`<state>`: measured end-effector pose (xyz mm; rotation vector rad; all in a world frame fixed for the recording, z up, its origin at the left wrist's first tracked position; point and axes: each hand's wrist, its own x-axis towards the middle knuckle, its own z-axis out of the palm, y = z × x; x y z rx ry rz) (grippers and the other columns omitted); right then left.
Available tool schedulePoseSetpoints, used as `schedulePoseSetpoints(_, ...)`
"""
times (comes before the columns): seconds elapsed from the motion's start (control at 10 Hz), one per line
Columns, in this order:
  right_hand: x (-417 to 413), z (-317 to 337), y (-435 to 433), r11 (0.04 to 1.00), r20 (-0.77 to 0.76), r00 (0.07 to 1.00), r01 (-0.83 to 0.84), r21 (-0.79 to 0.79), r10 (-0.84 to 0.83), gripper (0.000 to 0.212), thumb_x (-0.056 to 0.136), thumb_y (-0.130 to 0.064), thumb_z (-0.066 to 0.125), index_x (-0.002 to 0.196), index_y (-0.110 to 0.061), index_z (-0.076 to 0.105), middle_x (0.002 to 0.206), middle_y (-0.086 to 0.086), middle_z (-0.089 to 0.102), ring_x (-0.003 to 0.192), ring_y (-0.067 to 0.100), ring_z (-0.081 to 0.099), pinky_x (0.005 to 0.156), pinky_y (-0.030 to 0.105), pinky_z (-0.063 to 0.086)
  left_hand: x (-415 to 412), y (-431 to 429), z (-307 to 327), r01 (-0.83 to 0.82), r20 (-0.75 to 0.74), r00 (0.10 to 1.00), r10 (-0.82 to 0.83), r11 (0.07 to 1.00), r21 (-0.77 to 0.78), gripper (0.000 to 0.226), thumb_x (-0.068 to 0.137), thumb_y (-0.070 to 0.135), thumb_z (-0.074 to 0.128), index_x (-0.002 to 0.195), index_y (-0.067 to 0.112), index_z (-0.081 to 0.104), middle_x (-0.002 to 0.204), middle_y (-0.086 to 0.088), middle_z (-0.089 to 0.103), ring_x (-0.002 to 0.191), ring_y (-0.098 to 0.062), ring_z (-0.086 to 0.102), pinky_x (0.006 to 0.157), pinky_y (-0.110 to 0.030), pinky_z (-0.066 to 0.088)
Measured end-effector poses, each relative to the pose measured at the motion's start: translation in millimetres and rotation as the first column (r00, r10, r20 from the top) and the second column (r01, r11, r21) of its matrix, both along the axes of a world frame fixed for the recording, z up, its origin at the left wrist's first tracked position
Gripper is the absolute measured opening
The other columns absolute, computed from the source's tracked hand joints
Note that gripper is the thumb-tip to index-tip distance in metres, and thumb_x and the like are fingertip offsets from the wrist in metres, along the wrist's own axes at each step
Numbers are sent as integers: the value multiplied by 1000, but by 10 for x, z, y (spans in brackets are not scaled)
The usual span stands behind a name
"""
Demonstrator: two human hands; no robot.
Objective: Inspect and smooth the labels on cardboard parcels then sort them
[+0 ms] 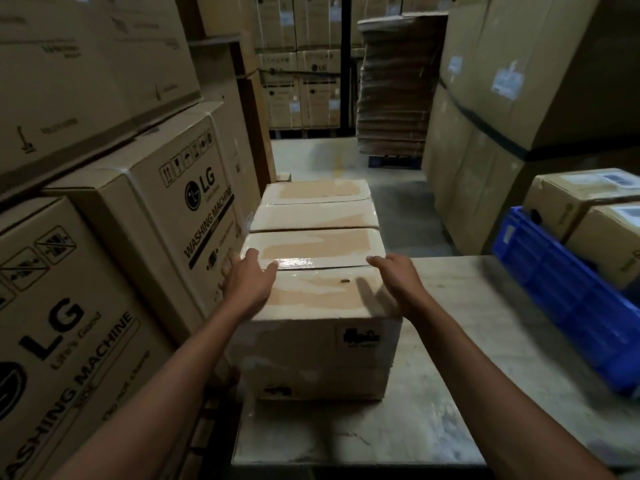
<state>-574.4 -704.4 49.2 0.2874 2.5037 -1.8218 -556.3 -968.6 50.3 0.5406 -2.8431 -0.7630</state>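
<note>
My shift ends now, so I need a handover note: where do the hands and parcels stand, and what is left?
The left hand is open, resting on the top left edge of the near parcel. The right hand is open at its top right edge; contact unclear. The near parcel sits on the table; the second parcel is right behind it. No hand is on the front label. Left: smooth the label, sort both.

Dim warehouse. Grey concrete floor (346, 161) runs toward 12 o'clock. Washing-machine cartons (145, 202) are stacked at 9 o'clock, tall brown cartons (502, 81) at 2, flattened cardboard (394, 81) at 12, a pale table (450, 341) at 5.
</note>
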Motion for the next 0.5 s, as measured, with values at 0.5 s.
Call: schedulePoseSetpoints(0.5, -23, -120, -307, 390, 58, 883, -264, 882, 466, 78, 101, -66, 13, 162, -18, 2, 168, 10, -7, 155, 27, -9, 123, 58, -2, -212, 287, -124, 464, 258, 880, -399, 838, -288, 75, 98, 68, 16, 159, 31, -10, 164, -6, -22, 151, -24, -23, 118, -62, -11)
